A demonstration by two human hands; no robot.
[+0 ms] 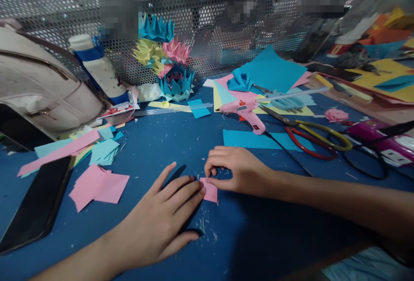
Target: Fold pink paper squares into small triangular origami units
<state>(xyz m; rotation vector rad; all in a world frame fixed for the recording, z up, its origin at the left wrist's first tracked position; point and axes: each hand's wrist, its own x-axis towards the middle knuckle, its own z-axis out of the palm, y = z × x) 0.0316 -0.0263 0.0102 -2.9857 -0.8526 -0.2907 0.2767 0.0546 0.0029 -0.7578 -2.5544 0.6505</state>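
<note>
Pink paper (211, 192), one small piece, lies on the blue table (155, 147) right in front of me, between my hands. My left hand (170, 209) is spread palm down, fingertips resting at the paper's left edge, clenched on nothing. My right hand (237, 169) has its fingers curled and its thumb at the paper's upper edge; I cannot tell whether they pinch it. Beyond my right hand lies a blue strip (242, 139), with a pink glue gun (244, 112) behind it and scissors (293, 123) with red and yellow handles to the right. Left of my left hand, pink squares (100, 184) lie in a loose pile near a dark phone (39, 203). Farther back stand folded paper flowers (177, 86), a bottle (105, 74) and a pale bag (42, 76).
</note>
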